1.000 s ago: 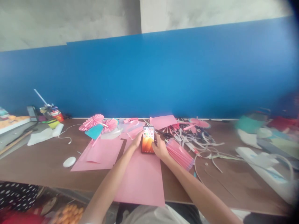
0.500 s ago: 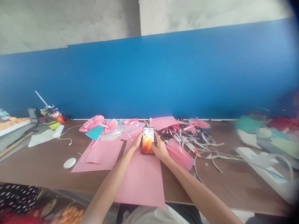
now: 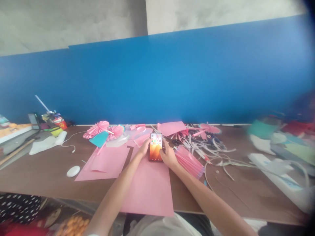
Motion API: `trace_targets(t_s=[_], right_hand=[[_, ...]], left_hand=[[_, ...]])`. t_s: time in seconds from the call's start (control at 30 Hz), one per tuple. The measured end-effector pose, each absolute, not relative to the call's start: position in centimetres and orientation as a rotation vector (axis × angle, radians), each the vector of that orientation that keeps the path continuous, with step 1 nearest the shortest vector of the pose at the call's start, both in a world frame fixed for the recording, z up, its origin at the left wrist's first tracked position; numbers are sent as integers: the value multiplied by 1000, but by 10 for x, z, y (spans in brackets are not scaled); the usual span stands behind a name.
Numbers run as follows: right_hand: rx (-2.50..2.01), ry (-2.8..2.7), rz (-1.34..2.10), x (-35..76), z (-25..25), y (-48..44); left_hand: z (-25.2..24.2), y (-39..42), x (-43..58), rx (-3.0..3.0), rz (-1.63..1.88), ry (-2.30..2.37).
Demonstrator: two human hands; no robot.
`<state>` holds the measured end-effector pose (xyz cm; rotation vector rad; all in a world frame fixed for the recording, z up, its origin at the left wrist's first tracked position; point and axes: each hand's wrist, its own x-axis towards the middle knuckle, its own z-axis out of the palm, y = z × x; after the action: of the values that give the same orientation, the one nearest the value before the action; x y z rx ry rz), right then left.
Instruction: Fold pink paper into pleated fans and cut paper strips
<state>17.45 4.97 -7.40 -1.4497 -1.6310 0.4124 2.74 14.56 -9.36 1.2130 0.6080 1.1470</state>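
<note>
A smartphone (image 3: 156, 146) with a lit screen of app icons stands over a pink paper sheet (image 3: 150, 186) on the brown table (image 3: 44, 177). My left hand (image 3: 144, 147) grips its left edge, fingers curled around it. My right hand (image 3: 168, 154) holds its right edge, with the thumb on the screen. A pleated pink paper fan (image 3: 189, 161) lies just right of my right hand.
Another pink sheet (image 3: 105, 162), pink paper rosettes (image 3: 98, 127) and a teal paper piece (image 3: 99, 139) lie to the left. Cut paper strips (image 3: 209, 147) are heaped to the right. A white oval object (image 3: 73, 170), a cable, a cup of tools (image 3: 57, 121) and blurred clutter at far right.
</note>
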Motion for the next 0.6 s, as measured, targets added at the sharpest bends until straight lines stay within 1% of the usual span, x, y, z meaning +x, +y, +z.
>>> trace_targets(t_s=[0.6], right_hand=[[-1455, -1618, 396, 173, -73, 49]], left_hand=[[-94, 147, 25, 1241, 1194, 623]])
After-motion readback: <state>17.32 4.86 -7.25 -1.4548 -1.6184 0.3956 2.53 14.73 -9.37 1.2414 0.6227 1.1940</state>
